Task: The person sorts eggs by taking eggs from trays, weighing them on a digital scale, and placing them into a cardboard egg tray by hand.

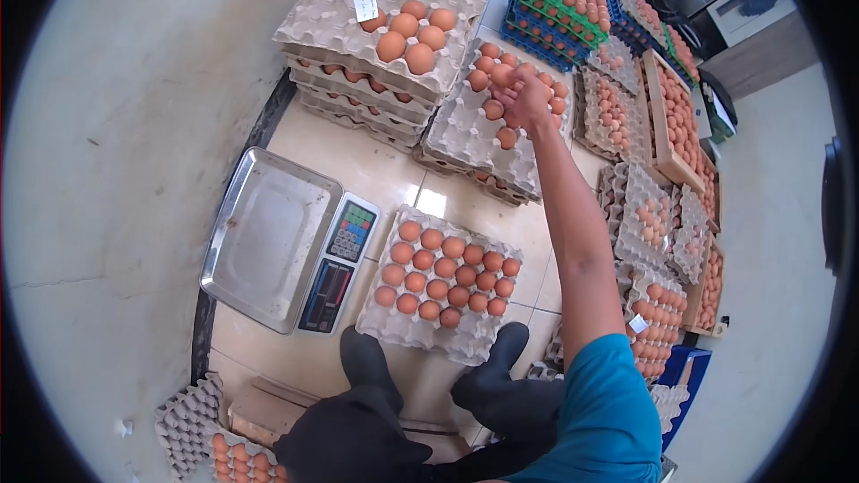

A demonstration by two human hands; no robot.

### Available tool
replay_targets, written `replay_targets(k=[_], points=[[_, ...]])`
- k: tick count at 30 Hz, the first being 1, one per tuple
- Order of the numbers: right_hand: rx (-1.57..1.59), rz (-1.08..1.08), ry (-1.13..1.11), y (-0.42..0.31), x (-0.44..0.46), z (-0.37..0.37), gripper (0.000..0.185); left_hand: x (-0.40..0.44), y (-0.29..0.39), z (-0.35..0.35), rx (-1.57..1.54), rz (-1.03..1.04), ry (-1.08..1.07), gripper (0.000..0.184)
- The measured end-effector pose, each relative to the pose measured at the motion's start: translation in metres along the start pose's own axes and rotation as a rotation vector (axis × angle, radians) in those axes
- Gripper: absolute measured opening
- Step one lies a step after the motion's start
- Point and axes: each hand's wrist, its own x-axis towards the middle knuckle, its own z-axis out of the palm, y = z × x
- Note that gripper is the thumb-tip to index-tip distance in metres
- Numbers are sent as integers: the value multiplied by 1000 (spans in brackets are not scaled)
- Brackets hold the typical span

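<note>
My right hand (523,100) reaches far forward over a stack of grey egg trays (452,130). Its fingers curl around a brown egg (502,76), which looks larger than the eggs around it. More loose brown eggs sit in the top tray beside the hand, including one egg (507,138) just below it. Between my boots lies another grey tray (456,337), with several rows of brown eggs (438,290) and bare cups along its near edge. My left hand is out of view.
A digital scale with a steel pan (273,233) stands at the left. Behind it rises a tall tray stack (313,27) with several eggs on top. Green and blue plastic trays (537,22), wooden crates (667,139) and more egg trays (658,322) line the right.
</note>
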Motion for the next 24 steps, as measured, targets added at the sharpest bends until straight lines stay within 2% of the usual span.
replay_targets(k=[1, 4, 5, 8, 12, 15, 18, 22, 24], points=[[88, -31, -67, -9, -14, 9, 37, 0, -1, 1, 5, 0, -5, 36], [-516, -94, -48, -15, 14, 23, 34, -1, 0, 0, 17, -4, 0, 36], [-931, -210, 107, -5, 15, 28, 30, -1, -1, 1, 21, -8, 4, 36], [-1780, -446, -30, -9, -4, 58, 25, -6, -4, -2, 29, -24, 23, 36], [-2036, -514, -35, 2, 24, 55, 25, -13, -6, -3, 39, -44, 46, 35], [-1934, -478, -69, 3, 33, 42, 34, -19, -11, -4, 43, -58, 54, 35], [-1702, -569, -37, 1, 14, 28, 38, -28, -19, -14, 42, -72, 80, 35], [-825, -111, -52, -4, -34, 12, 29, -51, -44, -37, 55, -82, 99, 34], [-322, -4, -221, 10, -63, -5, 31, -62, -73, -53, 46, -74, 116, 34]])
